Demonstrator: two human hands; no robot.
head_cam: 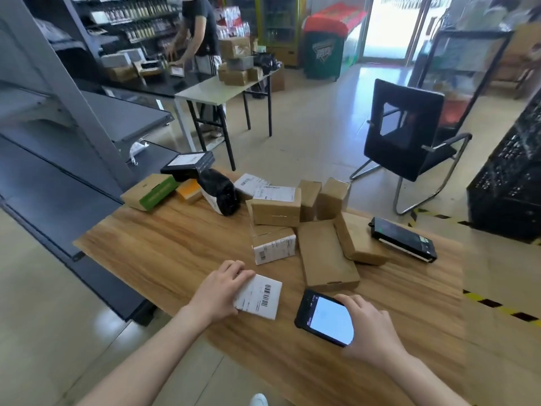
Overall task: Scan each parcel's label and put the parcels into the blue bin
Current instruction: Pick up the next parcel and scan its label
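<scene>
My left hand [221, 291] grips the small parcel [259, 297] at its left edge, fingers curled over it; it lies label-up on the surface [164, 247]. My right hand [371, 326] clasps the scanner [323, 317]. Judged light, rigid carton: hold by the edges, barcode [265, 294] uncovered.

Bare forearms [152, 347]; 1 white shoe [259, 401].

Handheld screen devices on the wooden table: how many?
2. Lit device gripped by the right hand near the front edge; dark device lying flat at the table's right side, just right of a brown parcel. Others could hide behind the parcel pile.
</scene>
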